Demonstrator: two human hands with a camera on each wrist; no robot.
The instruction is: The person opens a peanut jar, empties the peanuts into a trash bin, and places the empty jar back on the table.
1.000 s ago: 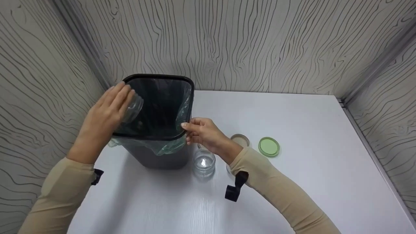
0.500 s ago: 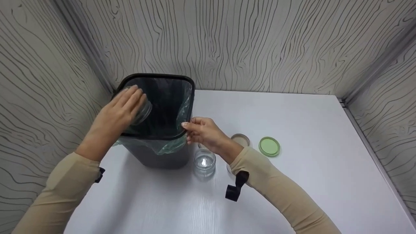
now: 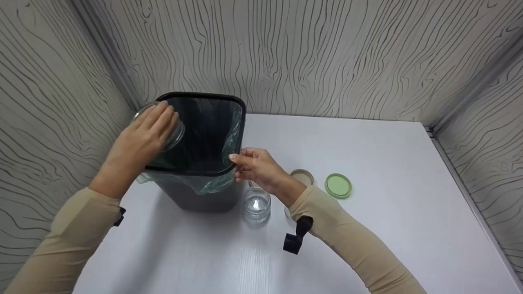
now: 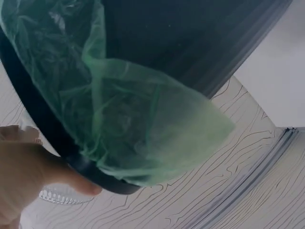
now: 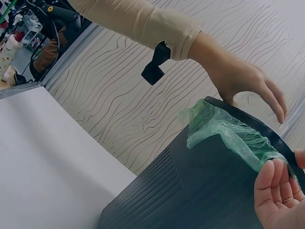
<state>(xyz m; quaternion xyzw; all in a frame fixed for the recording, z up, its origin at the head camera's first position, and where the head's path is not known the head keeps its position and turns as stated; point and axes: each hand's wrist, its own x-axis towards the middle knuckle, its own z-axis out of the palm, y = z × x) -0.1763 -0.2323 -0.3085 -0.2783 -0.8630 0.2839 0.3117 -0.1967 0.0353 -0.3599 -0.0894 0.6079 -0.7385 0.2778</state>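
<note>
My left hand (image 3: pixel 141 141) grips a clear jar (image 3: pixel 176 134), tilted at the left rim of a dark trash bin (image 3: pixel 196 200). Much of the jar is hidden behind the fingers; its ribbed edge (image 4: pixel 62 194) shows beyond my thumb in the left wrist view. A green plastic liner (image 3: pixel 212 184) hangs over the bin's black rim (image 3: pixel 204 95). At the bin's front right corner, my right hand (image 3: pixel 259 167) pinches the rim between thumb and fingers. The right wrist view shows those fingers against the liner (image 5: pixel 224 131).
A clear jar (image 3: pixel 256 202) stands right of the bin. Another clear round edge (image 3: pixel 287 213) peeks out from under my right forearm. Farther right lie a brown-rimmed round lid (image 3: pixel 302 175) and a green lid (image 3: pixel 338 185) on the white table (image 3: pixel 392 196). Patterned walls enclose the back and sides.
My left hand first shifted right, farther over the bin, with the jar, then came back left and up to the rim. My right hand has kept its hold on the rim.
</note>
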